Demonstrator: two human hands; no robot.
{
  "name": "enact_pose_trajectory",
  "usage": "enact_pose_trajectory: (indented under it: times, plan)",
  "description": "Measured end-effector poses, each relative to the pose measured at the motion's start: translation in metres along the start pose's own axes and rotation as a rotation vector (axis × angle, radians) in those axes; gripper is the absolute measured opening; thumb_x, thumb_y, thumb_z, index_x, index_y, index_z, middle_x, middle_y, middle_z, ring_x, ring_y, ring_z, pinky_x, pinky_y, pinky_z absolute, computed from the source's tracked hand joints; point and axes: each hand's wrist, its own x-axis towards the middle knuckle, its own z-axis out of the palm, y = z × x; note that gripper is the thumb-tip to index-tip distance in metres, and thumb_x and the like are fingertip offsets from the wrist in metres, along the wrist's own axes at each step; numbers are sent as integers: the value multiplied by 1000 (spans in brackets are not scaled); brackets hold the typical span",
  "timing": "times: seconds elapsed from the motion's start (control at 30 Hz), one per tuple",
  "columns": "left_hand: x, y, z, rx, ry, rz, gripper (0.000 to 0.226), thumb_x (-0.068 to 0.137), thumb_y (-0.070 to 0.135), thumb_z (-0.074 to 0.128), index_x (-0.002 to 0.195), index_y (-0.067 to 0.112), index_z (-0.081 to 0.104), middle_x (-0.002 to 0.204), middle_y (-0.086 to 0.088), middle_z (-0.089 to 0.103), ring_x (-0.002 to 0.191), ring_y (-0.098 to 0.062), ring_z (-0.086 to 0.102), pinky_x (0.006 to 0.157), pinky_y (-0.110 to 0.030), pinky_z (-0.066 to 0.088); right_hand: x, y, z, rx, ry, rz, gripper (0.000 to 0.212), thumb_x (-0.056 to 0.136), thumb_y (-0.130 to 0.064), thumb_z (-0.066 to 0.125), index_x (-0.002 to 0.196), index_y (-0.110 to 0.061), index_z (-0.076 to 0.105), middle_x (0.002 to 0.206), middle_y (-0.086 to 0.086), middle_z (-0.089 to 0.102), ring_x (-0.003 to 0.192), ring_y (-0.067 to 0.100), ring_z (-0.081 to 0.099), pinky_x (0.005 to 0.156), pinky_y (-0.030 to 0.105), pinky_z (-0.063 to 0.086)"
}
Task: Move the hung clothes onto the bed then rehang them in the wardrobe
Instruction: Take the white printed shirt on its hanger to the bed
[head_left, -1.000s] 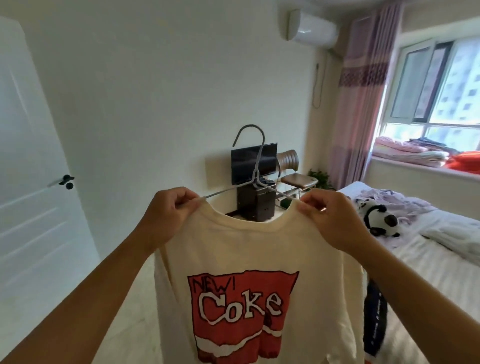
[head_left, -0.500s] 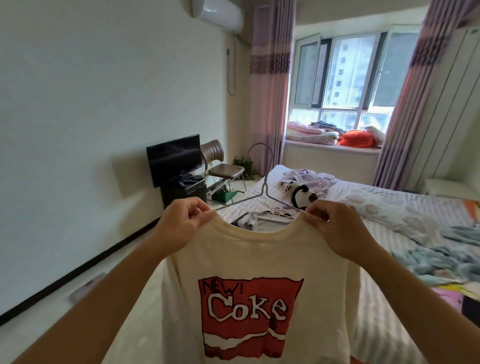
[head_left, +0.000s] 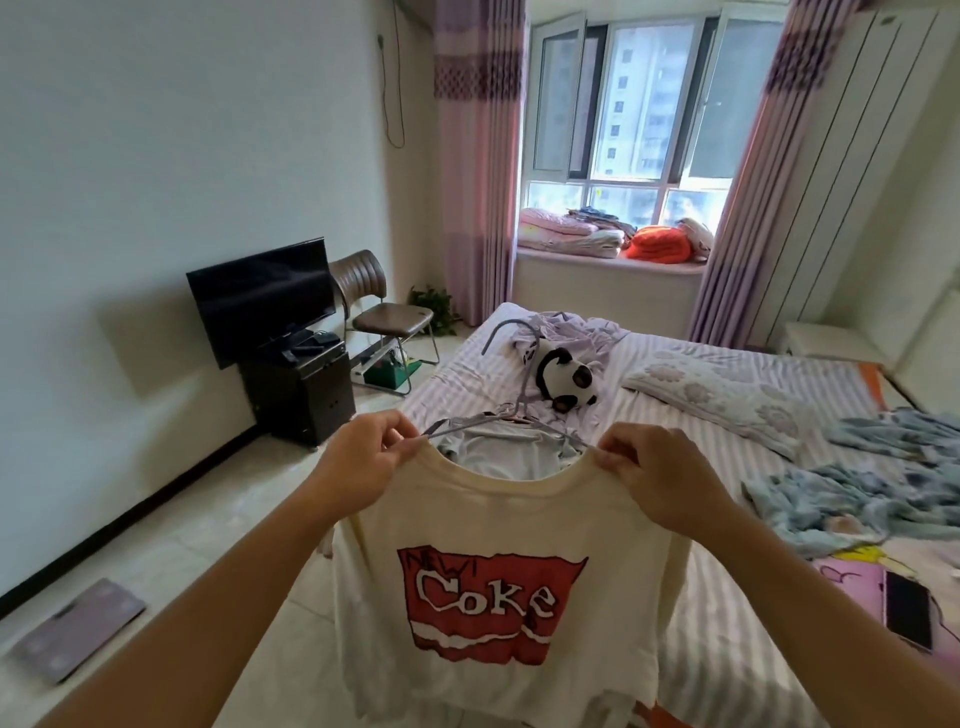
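Observation:
A cream T-shirt (head_left: 498, 525) with a red Coke print hangs in front of me on a grey wire hanger (head_left: 519, 410). My left hand (head_left: 363, 462) pinches its left shoulder and my right hand (head_left: 654, 478) pinches its right shoulder, both at the collar. The hanger's hook points away from me, over the bed (head_left: 727, 426) with its striped sheet. A grey garment (head_left: 498, 452) lies on the bed just beyond the shirt's neckline. The wardrobe is out of view.
On the bed lie a panda toy (head_left: 566, 379), a lilac garment (head_left: 566, 332), a floral pillow (head_left: 727, 400), blue clothes (head_left: 852, 488) and a phone (head_left: 908, 608). A TV (head_left: 260, 296) on a black stand, a chair (head_left: 384, 312) and a floor scale (head_left: 78, 629) are to the left.
The view has swung right from the door and wall to the bed and window. Both hands still hold the shirt, and its hanger hook has tipped forward toward the bed.

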Motion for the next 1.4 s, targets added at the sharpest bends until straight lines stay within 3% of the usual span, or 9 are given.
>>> enact_pose_trajectory:
  times: [0.23,0.47,0.7,0.87,0.97,1.07,1.4]
  plan:
    - [97,-34,46,57,-54,-79,9,93,29,65,84,28,63,81,0,68,75,-16,66,75,-40,57,89,49,40,-35,-118,36,16,94,-40,62,82,-28,66,76,-12,66,75,11,63,73,36,52]
    - [190,-63,82,78,-102,-109,7,94,28,64,86,28,63,82,2,67,78,-13,64,79,-38,55,168,83,72,-37,-180,113,16,95,-34,61,81,-28,65,74,-12,65,72,9,61,71,33,51]
    - [303,-105,104,68,-193,-50,7,93,30,65,87,26,64,84,2,66,78,-13,62,76,-35,54,249,104,111,-32,-153,223,14,95,-31,63,84,-24,68,77,-11,66,75,8,61,73,31,51]
    - [377,-132,121,58,-254,-41,6,94,25,65,88,25,64,73,6,61,69,-9,57,66,-26,47,315,119,135,-64,-168,297,15,95,-34,62,81,-29,63,78,-13,64,74,6,60,69,26,47]
    - [416,-148,134,58,-268,-59,8,96,23,61,89,26,64,74,8,61,71,-9,58,70,-30,49,351,132,154,-52,-175,348,14,95,-33,61,83,-27,63,81,-10,65,76,9,61,69,27,47]
    - [448,-161,149,59,-283,-84,7,96,24,61,90,25,64,74,7,59,70,-9,57,65,-28,46,380,150,175,-40,-193,384,15,95,-34,62,84,-25,66,82,-9,66,77,10,62,71,30,51]
    - [560,-215,229,99,-285,-228,11,96,31,60,87,24,61,81,5,60,77,-11,58,65,-26,44,496,242,263,56,-283,434,15,95,-27,61,80,-24,62,85,-3,66,77,12,60,63,24,43]
